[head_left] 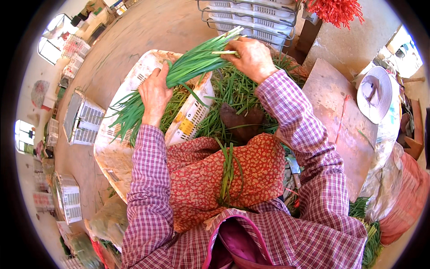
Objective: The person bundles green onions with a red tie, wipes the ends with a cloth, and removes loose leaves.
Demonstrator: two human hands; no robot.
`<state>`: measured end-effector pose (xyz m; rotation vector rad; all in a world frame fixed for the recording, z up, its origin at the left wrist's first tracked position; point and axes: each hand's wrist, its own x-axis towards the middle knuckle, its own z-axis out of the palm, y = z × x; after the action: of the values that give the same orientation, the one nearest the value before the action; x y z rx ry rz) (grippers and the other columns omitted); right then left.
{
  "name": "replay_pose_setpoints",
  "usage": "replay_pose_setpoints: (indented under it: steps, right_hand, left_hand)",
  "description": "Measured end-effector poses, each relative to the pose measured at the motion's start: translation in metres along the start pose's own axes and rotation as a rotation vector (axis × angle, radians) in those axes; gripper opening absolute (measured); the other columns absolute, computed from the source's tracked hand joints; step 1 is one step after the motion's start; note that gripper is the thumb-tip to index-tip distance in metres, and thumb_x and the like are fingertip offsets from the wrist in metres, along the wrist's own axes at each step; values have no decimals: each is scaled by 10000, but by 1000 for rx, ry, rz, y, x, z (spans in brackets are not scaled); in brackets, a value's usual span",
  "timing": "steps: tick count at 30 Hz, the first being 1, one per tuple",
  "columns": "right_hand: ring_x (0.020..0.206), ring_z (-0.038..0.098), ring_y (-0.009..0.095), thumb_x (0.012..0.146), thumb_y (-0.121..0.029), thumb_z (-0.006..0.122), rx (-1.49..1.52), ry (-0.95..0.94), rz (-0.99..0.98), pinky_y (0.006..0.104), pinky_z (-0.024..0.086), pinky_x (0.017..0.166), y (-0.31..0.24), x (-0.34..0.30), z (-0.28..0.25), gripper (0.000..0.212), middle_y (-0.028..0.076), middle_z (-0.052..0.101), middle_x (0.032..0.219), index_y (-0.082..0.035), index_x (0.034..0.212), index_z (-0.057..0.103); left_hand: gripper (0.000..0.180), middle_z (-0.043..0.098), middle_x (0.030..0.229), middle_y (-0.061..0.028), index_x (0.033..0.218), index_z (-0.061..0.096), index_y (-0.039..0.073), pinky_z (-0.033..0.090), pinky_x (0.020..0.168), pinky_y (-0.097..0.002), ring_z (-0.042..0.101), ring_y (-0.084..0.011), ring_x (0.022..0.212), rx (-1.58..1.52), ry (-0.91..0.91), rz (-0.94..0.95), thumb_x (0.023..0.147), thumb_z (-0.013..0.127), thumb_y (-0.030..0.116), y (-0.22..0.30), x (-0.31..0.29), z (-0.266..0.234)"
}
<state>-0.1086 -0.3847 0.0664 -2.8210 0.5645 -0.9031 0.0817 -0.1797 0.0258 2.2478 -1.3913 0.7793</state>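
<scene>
A bunch of garlic chives [195,64], with long flat green leaves and pale stem ends, is held slantwise over a dirty white plastic crate [117,165]. My left hand [156,94] is closed round its leafy part, and leaf tips hang out below toward the left. At the pale end, my right hand [251,59] grips the stems, a pale stalk sticking out between its fingers. Loose green leaves [234,87] lie heaped beyond my knees, with a brown shoe [241,120] among them. A few limp leaves [228,172] rest on the red flowered cloth [261,163] over my lap.
Stacked white crates [251,20] stand in a metal rack ahead, beside hanging red ties [336,11]. A worn board [338,121] is at the right, near a pale sun hat [375,94] and a red sack [405,190]. More crates [88,117] sit on the floor at left.
</scene>
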Motion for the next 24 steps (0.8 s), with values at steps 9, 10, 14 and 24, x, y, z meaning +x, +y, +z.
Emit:
replay_pose_setpoints:
  steps: [9,10,14,24]
  right_hand:
    - [859,647,307,834,-251,654,-362,90,346,439,518,740,124,-13,-17,179,91,638,903,-107,940,652]
    - [892,645,322,841,-279,654,-378,-25,461,444,515,765,139,-17,-25,211,91,646,943,-113,971,667]
    - [922,663,295,838,-354,670,-276,5,447,434,527,791,125,-26,-38,283,106,671,1031,-160,1042,698]
    - [713,684,272,823,-480,683,207,232,147,398,542,676,30,21,-32,438,120,707,813,-56,934,680]
  left_hand:
    - [565,671,995,-138,1193,599,34,510,740,-365,663,-285,895,-234,-31,-234,653,754,101,-15,2,2]
    - [564,679,1051,-163,1195,591,-6,512,785,-336,671,-262,946,-371,-121,-374,670,757,114,-19,5,5]
    - [506,696,998,-117,1148,607,-43,493,829,-292,651,-181,901,-1081,-288,-489,655,711,0,-16,5,-2]
    - [466,681,949,-112,1109,578,-73,536,723,-299,650,-182,797,-1199,-413,-540,667,724,-47,-10,3,-8]
